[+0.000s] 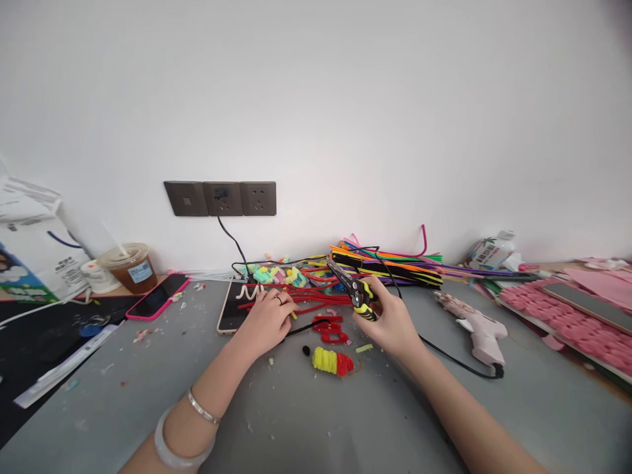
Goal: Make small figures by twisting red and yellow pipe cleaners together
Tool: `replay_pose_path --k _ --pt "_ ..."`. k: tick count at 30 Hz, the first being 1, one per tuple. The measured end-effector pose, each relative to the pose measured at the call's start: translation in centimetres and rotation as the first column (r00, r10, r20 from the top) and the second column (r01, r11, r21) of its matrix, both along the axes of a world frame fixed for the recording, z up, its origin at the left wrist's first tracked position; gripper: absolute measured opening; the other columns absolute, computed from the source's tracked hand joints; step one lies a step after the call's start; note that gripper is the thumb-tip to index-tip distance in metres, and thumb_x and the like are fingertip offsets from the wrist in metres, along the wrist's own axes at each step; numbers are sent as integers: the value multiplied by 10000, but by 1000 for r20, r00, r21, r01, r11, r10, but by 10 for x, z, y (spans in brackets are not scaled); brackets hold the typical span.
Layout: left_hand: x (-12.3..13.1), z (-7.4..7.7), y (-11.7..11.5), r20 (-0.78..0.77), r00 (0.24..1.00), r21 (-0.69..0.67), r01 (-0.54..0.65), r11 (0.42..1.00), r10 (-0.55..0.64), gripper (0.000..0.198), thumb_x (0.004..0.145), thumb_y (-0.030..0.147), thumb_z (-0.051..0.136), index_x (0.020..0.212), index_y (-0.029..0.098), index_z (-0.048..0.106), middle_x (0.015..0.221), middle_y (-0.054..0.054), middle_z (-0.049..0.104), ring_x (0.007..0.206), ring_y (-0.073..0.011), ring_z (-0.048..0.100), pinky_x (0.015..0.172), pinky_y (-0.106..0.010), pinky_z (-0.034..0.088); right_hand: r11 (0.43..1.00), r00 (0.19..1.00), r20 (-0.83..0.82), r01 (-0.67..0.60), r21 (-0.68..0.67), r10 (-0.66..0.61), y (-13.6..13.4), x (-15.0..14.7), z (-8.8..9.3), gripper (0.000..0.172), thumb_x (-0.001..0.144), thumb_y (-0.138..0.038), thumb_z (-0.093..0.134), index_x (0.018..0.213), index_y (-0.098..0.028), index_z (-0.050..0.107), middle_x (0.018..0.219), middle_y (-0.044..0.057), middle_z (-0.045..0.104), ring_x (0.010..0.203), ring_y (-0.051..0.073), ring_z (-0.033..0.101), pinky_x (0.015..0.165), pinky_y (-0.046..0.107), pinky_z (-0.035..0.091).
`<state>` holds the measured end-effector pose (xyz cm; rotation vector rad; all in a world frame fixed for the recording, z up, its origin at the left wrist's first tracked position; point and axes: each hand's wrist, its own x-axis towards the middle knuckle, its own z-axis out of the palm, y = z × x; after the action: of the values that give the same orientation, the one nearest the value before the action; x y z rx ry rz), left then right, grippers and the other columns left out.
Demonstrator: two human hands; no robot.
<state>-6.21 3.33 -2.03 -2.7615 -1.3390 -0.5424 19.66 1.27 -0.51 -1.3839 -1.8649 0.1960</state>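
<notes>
Gripping yellow-and-black wire cutters (354, 289), the right hand (392, 326) is closed round the handles. The tool's long axis runs diagonally, its nose pointing up and left over the red pipe cleaners (320, 299) mid-table. The left hand (266, 319) curls down onto those stems beside a phone (228, 315) — whether it pinches one I cannot tell. A careless snip could, I judge, nick a fingertip or the black cord (301, 327).

Open grey mat (316, 421) in front, pipe cleaners (395, 266) behind (seemingly tangled), glue gun (478, 329) right
</notes>
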Motion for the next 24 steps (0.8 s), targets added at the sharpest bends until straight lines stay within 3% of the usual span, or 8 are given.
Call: replay_pose_path --k 6,10,13,16,18,19,21,24 --pt "-4 -5 9 111 994 15 -17 1000 16 209 888 116 516 891 211 703 894 -54 704 879 -227 575 850 -399 402 999 1000 12 -4 -34 4 -1 0 2 312 671 -225 550 971 -244 467 642 -61 504 486 117 411 514 216 343" --pt "-2 4 8 399 917 47 -13 999 -7 183 907 174 523 877 221 698 908 -54 714 922 -229 595 866 -397 419 999 999 33 5 -44 -4 0 0 1 364 680 -250 564 1031 -238 470 741 -20 582 578 150 494 582 239 401" --pt "4 14 3 723 690 -27 -12 1000 27 148 897 215 545 883 217 692 945 -64 704 946 -219 627 836 -343 471 999 998 55 13 -33 -11 2 1 -1 413 687 -263 574 1086 -230 471 862 28 629 670 182 546 636 264 432" --pt "11 20 1 933 230 -309 121 943 276 108 816 257 680 912 207 676 895 -36 707 769 -149 659 679 -242 517 999 997 77 -6 -46 9 2 1 -2 416 700 -268 580 1101 -231 477 918 47 644 717 197 578 664 275 447" --pt "14 23 2 867 -81 -448 303 841 492 162 746 209 754 880 184 665 807 -12 708 657 -97 644 615 -183 523 998 995 93 -19 -57 24 2 1 -2 411 707 -272 581 1103 -233 481 921 50 648 729 201 588 673 280 455" --pt "15 23 3 796 -185 -480 387 787 576 162 724 168 770 845 168 663 772 -6 707 628 -78 637 607 -160 527 998 994 104 -22 -61 28 1 1 -2 411 708 -273 581 1104 -232 483 913 50 649 731 204 591 675 282 457" --pt "15 24 4 671 -280 -506 504 700 687 131 708 88 766 770 135 661 745 -13 713 605 -54 639 618 -130 540 998 991 129 -25 -60 32 1 1 -3 416 705 -267 581 1108 -233 485 901 49 651 745 211 598 682 287 462" --pt "16 24 4 599 -259 -514 602 611 758 118 710 33 750 756 114 676 769 -37 730 617 -59 662 615 -123 555 999 981 189 -27 -39 34 3 1 -5 425 697 -248 579 1111 -234 489 918 53 659 790 228 614 699 297 462"
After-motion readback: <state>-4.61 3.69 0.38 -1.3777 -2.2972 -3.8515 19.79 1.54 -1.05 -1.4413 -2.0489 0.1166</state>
